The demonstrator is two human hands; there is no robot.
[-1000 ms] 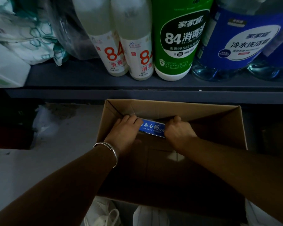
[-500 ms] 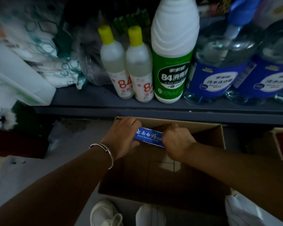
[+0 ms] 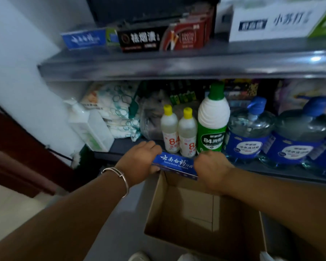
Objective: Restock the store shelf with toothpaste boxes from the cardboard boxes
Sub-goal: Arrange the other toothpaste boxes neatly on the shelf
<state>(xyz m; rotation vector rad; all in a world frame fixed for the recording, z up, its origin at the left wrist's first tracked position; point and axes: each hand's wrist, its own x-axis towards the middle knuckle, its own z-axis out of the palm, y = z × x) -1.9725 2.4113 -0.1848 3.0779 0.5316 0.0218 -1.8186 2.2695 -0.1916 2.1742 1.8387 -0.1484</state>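
A blue toothpaste box with white lettering is held level above the far edge of the open cardboard box. My left hand grips its left end and my right hand grips its right end. It hangs in front of the lower shelf's edge. On the upper shelf, a matching blue toothpaste box lies at the left end. Beside it are black-and-red toothpaste boxes and a large white box. The cardboard box's visible inside looks bare.
The lower shelf holds two small yellow-capped bottles, a tall green-and-white bottle, blue-labelled clear jugs, a pump bottle and wrapped packs. A white wall and a dark wooden frame lie to the left.
Both hands have lifted the blue toothpaste box out of the cardboard box to the level of the lower shelf. My view has tilted up, so the upper shelf now shows.
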